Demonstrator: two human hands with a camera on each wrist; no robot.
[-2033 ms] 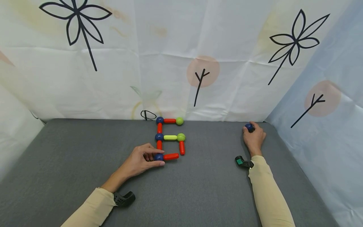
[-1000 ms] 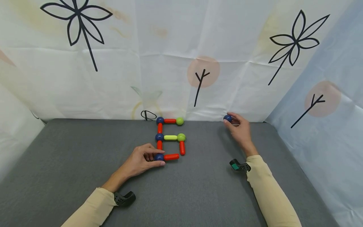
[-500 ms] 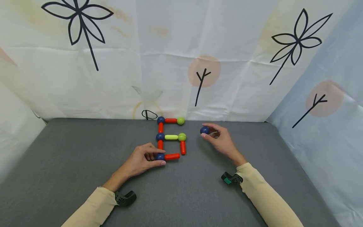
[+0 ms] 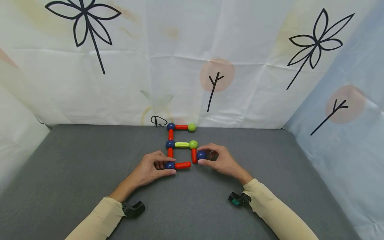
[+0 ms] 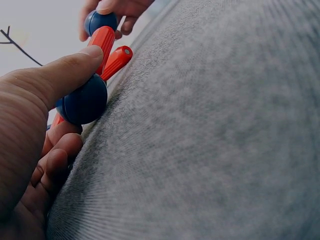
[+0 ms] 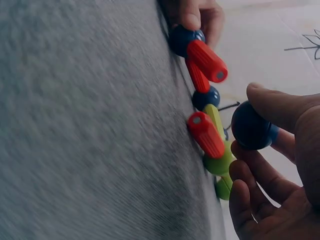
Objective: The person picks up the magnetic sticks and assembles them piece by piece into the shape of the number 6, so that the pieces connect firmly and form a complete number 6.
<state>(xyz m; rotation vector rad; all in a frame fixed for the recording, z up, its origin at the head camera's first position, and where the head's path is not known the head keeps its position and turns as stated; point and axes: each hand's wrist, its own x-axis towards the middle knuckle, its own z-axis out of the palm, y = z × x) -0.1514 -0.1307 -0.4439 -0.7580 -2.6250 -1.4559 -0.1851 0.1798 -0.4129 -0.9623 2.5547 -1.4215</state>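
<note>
With thumb and fingers, my left hand (image 4: 151, 166) pinches the blue ball (image 5: 85, 100) at the near left corner of a figure of magnetic sticks and balls. A red stick (image 4: 183, 165) points right from that ball, its far end bare. My right hand (image 4: 220, 160) pinches a loose blue ball (image 6: 251, 126) just right of another red stick (image 4: 194, 155), which hangs down from a green ball (image 4: 193, 144). In the right wrist view this ball is apart from both bare stick ends. A yellow-green stick (image 4: 181, 145) joins the green ball to the middle blue ball (image 4: 170, 144).
The figure's far end has a blue ball (image 4: 171, 126), a red stick (image 4: 181, 127) and a green ball (image 4: 191, 127). Grey cloth (image 4: 90, 156) covers the table. A white printed curtain (image 4: 180, 66) stands behind its back edge.
My right hand has carried the loose blue ball from the table's far right leftward and nearer, up beside the figure. My left hand stays on its ball.
</note>
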